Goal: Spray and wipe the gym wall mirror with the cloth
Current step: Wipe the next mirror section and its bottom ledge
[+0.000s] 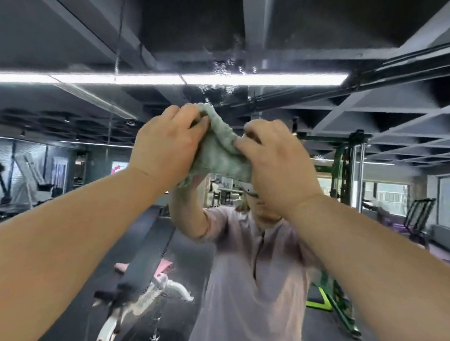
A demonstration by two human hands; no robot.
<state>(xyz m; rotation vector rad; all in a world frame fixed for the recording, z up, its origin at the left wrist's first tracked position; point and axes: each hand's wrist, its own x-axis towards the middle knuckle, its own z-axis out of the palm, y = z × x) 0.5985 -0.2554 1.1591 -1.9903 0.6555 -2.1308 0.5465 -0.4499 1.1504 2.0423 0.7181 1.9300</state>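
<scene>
We hold pale green cloth [219, 149] against mirror [69, 31]: left hand [168, 144] grips one edge, right hand [276, 157] pinches other. Droplets [224, 68] above.

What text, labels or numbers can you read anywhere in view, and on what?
No text can be read in this view.
Pink panel reflected in the mirror: too blurred to read.
Cloth, gripped by the left hand and the right hand: no label shows.
</scene>
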